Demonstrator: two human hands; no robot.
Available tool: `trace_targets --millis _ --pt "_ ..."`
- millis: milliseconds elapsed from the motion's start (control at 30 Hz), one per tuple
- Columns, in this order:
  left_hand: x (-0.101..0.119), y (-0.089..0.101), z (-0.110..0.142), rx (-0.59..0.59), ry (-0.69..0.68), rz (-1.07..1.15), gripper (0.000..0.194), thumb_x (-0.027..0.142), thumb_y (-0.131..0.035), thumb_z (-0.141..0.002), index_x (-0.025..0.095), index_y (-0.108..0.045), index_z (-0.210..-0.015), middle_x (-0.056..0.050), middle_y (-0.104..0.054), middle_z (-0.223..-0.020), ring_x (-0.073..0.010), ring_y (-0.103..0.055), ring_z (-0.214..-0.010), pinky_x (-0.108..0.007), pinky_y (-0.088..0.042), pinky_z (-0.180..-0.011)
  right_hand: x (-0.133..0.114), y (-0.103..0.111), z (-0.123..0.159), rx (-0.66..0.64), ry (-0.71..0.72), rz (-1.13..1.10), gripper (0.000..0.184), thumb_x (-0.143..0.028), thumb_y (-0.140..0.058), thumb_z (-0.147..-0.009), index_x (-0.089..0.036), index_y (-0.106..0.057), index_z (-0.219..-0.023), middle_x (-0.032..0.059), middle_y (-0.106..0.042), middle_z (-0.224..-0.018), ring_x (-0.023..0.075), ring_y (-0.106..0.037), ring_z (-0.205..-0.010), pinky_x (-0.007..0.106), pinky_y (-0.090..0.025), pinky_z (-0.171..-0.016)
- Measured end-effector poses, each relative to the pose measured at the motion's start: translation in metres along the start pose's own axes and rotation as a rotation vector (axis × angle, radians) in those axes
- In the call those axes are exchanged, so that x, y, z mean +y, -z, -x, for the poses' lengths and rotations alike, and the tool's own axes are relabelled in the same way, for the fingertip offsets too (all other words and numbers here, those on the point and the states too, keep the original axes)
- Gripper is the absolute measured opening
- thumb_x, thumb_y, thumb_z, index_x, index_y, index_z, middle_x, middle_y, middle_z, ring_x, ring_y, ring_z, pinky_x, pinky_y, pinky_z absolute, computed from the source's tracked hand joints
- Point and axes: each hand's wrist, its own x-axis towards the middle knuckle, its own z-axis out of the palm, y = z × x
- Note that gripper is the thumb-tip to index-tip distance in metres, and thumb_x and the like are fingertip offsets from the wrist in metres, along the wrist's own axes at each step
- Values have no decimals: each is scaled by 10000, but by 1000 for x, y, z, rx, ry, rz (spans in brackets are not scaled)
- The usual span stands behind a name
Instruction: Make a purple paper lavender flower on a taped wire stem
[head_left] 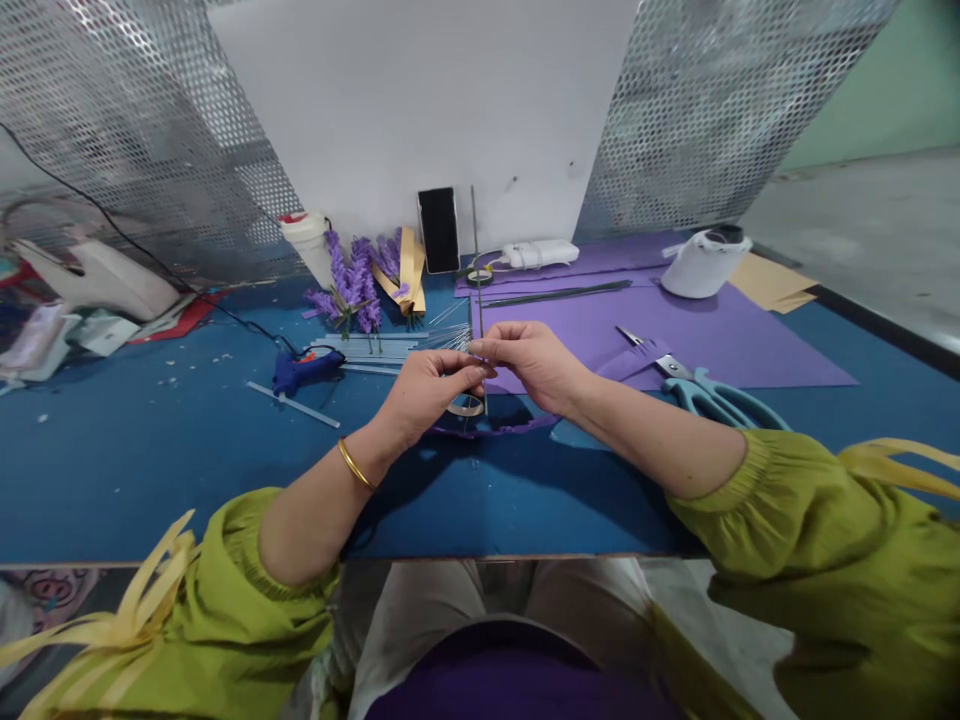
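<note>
Blue table [150, 480], running the full width in front of the person. Purple sheet [780, 350] on it, beyond the hands and to the right. Scissors [720, 395] near the sheet's front edge, handles toward the right forearm. Right hand [534, 362]: thumb and forefinger pinched on a thin stem. Left hand [427, 390]: fingertips gathered on the same stem, just below the right's pinch. Glue gun [307, 372] left of the left hand, apart from it. Purple strip [525, 428] sagging beneath the hands; whether either hand also grips it, cannot tell. Pale ring [466, 406] below the left fingers.

Smallest in girth, the stem [478, 260]: between the two hands, neither clearly nearer. Long axis nearly vertical in view, top leaning slightly left. Long end rises past the right fingertips; short end shows below the left's.
</note>
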Motion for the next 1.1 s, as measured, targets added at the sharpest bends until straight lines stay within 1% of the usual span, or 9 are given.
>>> trace_targets --millis 100,200,267,333,467,567,767,900,1100 --pt "0 0 0 -10 -18 -7 215 352 -736 -748 147 -736 -684 -23 -670 -658 -131 -564 -657 -270 -440 -706 1 -1 0 -20 -38 -37 350 -371 -870 -611 -159 -599 -549 -22 -564 -533 97 -489 -550 267 -406 -593" --pt "1 -1 0 -12 -30 14 207 348 -715 -774 157 -743 -698 -13 -649 -648 -127 -557 -668 -265 -434 -720 1 3 -2 -23 -78 -130 405 -492 -845 -640 -148 -637 -598 -13 -566 -570 96 -489 -555 258 -437 -587" --pt "0 -1 0 -9 -27 34 195 345 -710 -778 158 -752 -735 -11 -648 -656 -129 -562 -679 -266 -436 -727 1 8 -6 11 -115 -184 422 -542 -812 -674 -142 -676 -670 11 -608 -644 103 -513 -586 253 -464 -590" --pt "-1 0 0 -14 -33 50 195 343 -709 -779 156 -749 -739 -18 -656 -674 -136 -578 -709 -269 -441 -744 1 13 -10 27 -169 -219 385 -514 -802 -707 -143 -706 -751 35 -658 -744 110 -539 -621 250 -490 -600" --pt "-4 1 -1 -29 -49 62 204 348 -708 -784 159 -737 -713 -31 -668 -702 -160 -606 -793 -273 -446 -769 3 19 -14 -112 -233 -288 280 -412 -765 -777 -140 -731 -835 32 -672 -770 112 -564 -639 241 -517 -623" --pt "-6 2 -1 -44 -45 76 194 350 -703 -795 166 -750 -758 -26 -651 -697 -154 -589 -779 -269 -443 -757 3 19 -14 -231 -193 -323 277 -390 -777 -762 -132 -741 -855 30 -678 -773 110 -573 -647 238 -523 -650" --pt "-7 2 -1 -118 -27 140 189 344 -718 -777 167 -776 -804 -17 -617 -687 -125 -537 -692 -267 -436 -735 0 16 -9 -346 -140 -278 293 -387 -783 -750 -137 -740 -897 18 -659 -718 113 -556 -615 279 -516 -667" --pt "-6 2 -1 -123 -17 113 201 365 -727 -776 173 -780 -807 -17 -636 -696 -123 -552 -697 -270 -440 -750 -2 13 -7 -283 -101 -225 238 -340 -804 -719 -124 -716 -769 14 -645 -670 87 -524 -547 252 -478 -598" --pt "-3 3 0 -137 -43 -9 268 384 -703 -798 162 -713 -648 -52 -688 -734 -188 -633 -828 -294 -455 -816 0 7 -5 -141 -69 -170 292 -315 -832 -654 -155 -597 -585 -31 -548 -535 75 -467 -478 242 -387 -496"
